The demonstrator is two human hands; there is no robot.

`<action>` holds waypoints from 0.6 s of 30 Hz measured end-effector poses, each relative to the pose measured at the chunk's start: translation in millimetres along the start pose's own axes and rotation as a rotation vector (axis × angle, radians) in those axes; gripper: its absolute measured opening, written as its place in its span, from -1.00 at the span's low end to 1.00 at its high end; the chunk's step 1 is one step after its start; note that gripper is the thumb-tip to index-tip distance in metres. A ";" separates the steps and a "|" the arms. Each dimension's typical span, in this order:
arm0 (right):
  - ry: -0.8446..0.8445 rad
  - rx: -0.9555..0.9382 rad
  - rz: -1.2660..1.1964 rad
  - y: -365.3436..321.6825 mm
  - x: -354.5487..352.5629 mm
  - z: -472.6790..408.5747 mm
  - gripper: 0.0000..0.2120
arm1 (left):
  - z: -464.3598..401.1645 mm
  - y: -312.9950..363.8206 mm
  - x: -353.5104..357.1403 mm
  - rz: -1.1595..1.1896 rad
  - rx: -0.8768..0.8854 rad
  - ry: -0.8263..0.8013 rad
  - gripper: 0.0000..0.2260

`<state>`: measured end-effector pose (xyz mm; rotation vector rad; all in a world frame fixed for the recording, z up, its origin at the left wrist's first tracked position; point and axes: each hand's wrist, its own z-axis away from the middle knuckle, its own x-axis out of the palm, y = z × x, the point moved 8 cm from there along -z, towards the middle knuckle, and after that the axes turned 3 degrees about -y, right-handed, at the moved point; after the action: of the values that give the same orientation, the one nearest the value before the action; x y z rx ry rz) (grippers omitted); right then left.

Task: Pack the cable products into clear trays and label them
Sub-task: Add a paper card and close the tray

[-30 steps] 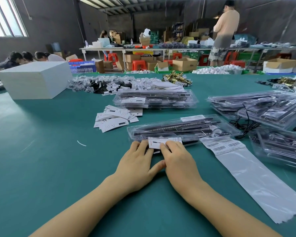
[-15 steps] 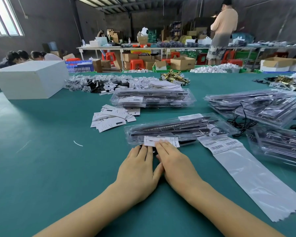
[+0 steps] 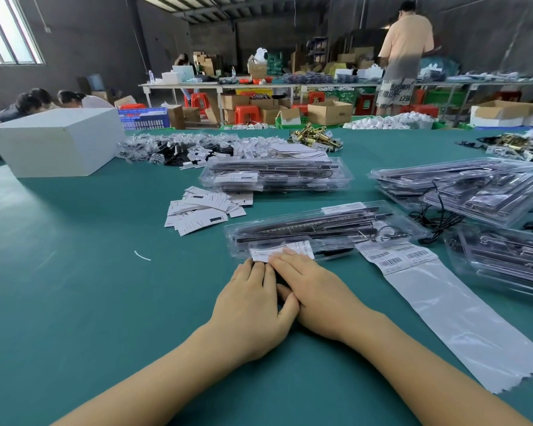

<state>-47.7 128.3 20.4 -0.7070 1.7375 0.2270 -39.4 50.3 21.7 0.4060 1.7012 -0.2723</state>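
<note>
both hands lie flat with straight fingers, nothing clenched or pinched: the right hand [image 3: 313, 284] presses its fingertips [image 3: 285, 255] down on a white label [image 3: 277, 252] at the near edge of a clear tray [image 3: 320, 229], and the left hand [image 3: 253, 299] rests beside it with its fingertips at the label's near left corner, the 2 thumbs touching below. the tray sits closed on the green table [image 3: 74, 272] directly ahead, with dark cable parts inside it; the label lies on its lid toward the left end, and looks to be getting smoothed down rather than placed.

as for progress, a judgement from what lies around: a stack of trays [image 3: 274, 175] behind already carries a label on its front, so some are finished. more trays [image 3: 474, 192] are heaped at the right with loose black cable [image 3: 437, 219] trailing between them; whether those are labelled i cannot tell. a loose pile of label cards [image 3: 203, 210] waits at the left of the tray, and a backing strip [image 3: 462, 318] at the right holds a few barcode stickers [image 3: 400, 259] at its far end, the rest of it bare. further back a heap of bagged small parts [image 3: 173, 149] remains unpacked, so plenty of work is left.
</note>
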 end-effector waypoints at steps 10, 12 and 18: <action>-0.065 0.037 0.106 9.0 7.5 -3.3 -0.48 | 11.2 0.9 9.4 -0.167 -0.210 -0.199 -0.32; -0.061 0.039 0.104 9.6 8.1 -2.9 -0.47 | 13.9 2.1 5.9 -0.242 -0.243 -0.210 -0.31; -0.051 0.038 0.079 9.5 7.5 -3.6 -0.46 | 12.9 -3.6 9.3 -0.221 -0.254 -0.246 -0.30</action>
<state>-57.0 131.5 12.5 -0.6002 1.7186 0.2635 -30.5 42.9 10.2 -0.0052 1.5137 -0.2518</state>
